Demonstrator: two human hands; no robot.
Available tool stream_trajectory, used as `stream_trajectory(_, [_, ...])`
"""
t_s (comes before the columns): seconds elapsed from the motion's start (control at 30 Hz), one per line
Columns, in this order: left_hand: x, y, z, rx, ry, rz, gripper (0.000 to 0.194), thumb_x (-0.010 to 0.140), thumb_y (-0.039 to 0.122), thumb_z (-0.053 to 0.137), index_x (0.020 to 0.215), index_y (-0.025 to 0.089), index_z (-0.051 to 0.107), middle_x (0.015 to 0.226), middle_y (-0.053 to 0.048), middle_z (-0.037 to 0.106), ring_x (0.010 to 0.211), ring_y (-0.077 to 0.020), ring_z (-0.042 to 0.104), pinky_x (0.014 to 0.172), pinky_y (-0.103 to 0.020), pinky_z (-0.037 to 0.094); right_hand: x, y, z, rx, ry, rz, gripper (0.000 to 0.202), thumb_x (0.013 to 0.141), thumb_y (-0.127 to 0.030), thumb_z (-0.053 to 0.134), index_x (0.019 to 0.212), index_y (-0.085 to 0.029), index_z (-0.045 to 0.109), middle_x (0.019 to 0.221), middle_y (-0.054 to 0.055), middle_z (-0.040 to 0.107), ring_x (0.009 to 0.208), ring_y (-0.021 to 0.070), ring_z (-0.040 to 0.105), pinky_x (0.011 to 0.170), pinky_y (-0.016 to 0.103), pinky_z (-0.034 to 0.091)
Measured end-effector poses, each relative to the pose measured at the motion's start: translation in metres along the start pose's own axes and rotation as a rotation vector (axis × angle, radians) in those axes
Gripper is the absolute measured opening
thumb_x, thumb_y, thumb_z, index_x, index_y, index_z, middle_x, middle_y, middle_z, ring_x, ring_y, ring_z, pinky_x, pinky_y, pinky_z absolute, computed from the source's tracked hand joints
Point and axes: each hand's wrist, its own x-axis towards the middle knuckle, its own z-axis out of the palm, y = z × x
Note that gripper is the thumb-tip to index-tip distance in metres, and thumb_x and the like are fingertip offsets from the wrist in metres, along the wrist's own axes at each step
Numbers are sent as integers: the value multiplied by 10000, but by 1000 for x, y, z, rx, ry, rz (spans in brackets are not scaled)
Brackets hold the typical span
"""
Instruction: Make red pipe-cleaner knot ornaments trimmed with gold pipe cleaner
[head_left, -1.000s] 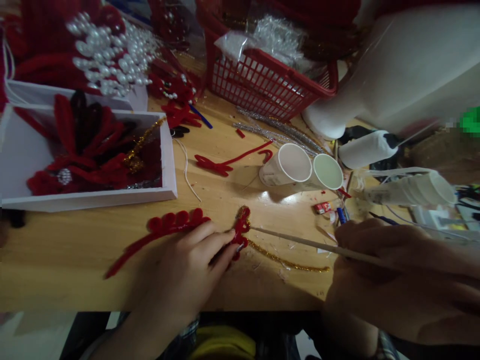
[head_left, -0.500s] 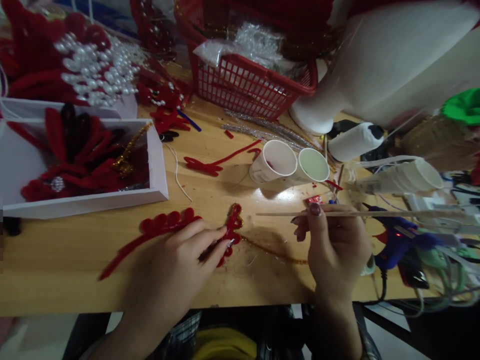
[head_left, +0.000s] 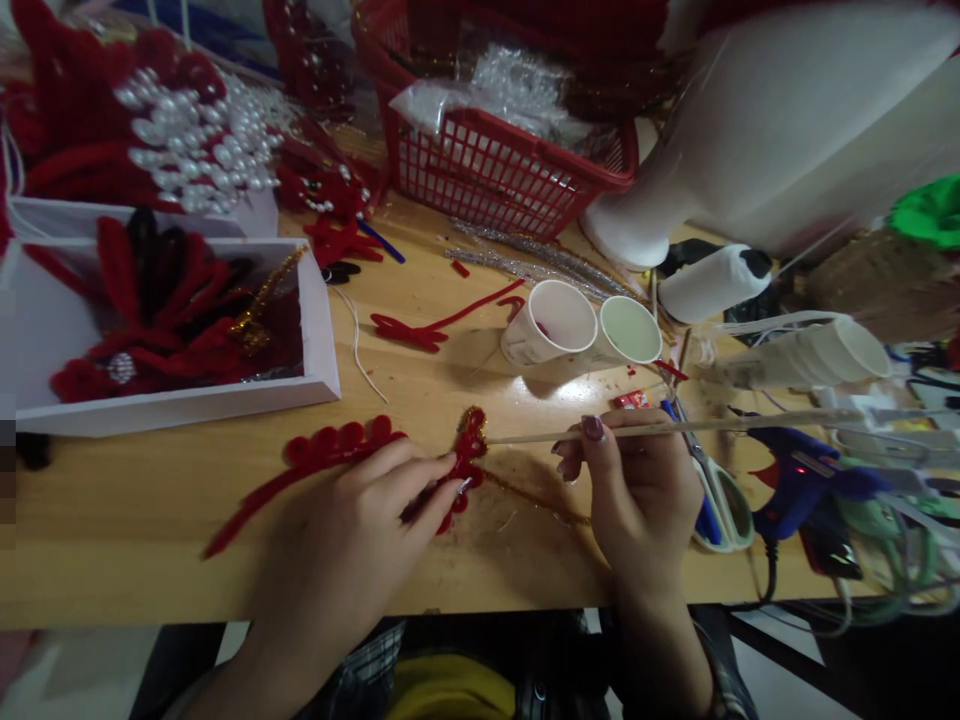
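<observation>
Red fuzzy piece (head_left: 471,448) is pinched in the fingertips of the left hand (head_left: 364,510), low over the near part of the table (head_left: 135,540). Gold strand (head_left: 536,496) is trailed from it toward the right hand (head_left: 641,480). Thin stick (head_left: 525,436) is gripped in right fingers, tip pointed at the piece's gold-edged loop; contact can't be confirmed. Scissors (head_left: 726,500) are laid just right. Farther: paper cups (head_left: 551,325), then red basket (head_left: 495,170).

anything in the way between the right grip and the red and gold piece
Nothing visible blocks it. The thin stick in the right grip spans the gap, its tip at or near the red-and-gold piece; a gold stem lies off that line.
</observation>
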Motion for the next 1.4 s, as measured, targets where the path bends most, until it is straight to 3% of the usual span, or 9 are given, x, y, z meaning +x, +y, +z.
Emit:
stream_trajectory(0.3, [-1, 1, -3, 9, -31, -11, 110, 910, 221, 641, 944, 230, 745, 868, 13, 714, 710, -139, 679, 667, -253, 534, 1, 13, -2, -252, 92, 220, 325, 902, -448, 644, 735, -204, 508, 572, -36, 561, 488, 110, 511, 474, 242, 383])
stream_trajectory(0.53, [-1, -1, 0, -8, 8, 21, 115, 913, 215, 632, 918, 206, 747, 857, 10, 715, 653, -120, 652, 670, -246, 538, 5, 14, 1, -375, 179, 162, 416, 856, -491, 679, 618, -202, 497, 537, -39, 492, 508, 110, 437, 495, 248, 328])
stream_trajectory(0.7, [0, -2, -1, -1, -11, 5, 111, 905, 220, 642, 927, 202, 749, 842, 18, 705, 581, -99, 623, 578, -226, 512, 3, 12, -1, -277, 189, 212, 429, 902, -497, 625, 622, -201, 489, 525, -46, 482, 482, 103, 439, 476, 244, 328])
stream_trajectory(0.83, [1, 0, -3, 17, -17, -8, 104, 893, 205, 655, 930, 208, 751, 836, 17, 707, 589, -102, 638, 520, -215, 486, 2, 10, -1, -156, 273, 162, 373, 928, -443, 612, 666, -194, 520, 524, -52, 508, 456, 97, 459, 458, 239, 347])
stream_trajectory(1.07, [-1, -1, -2, 1, -43, -33, 141, 903, 210, 622, 976, 234, 740, 849, 8, 712, 623, -115, 649, 546, -219, 520, -1, 12, 1, -81, 127, 145, 357, 934, -414, 611, 666, -194, 528, 532, -36, 558, 467, 102, 507, 456, 239, 376])
stream_trajectory(1.2, [0, -3, 0, -31, -83, -74, 171, 905, 208, 606, 1030, 232, 719, 845, 3, 694, 678, -131, 652, 556, -226, 524, -2, 16, 3, -103, 124, 142, 349, 937, -404, 609, 669, -197, 524, 540, -28, 574, 483, 107, 520, 462, 240, 383])
stream_trajectory(1.4, [6, 0, -4, 31, -128, -92, 293, 888, 236, 620, 1176, 225, 676, 779, 26, 680, 574, -122, 617, 567, -253, 518, -2, 16, 5, -88, 54, 54, 274, 960, -334, 584, 730, -194, 531, 592, -23, 583, 519, 106, 539, 505, 250, 402])
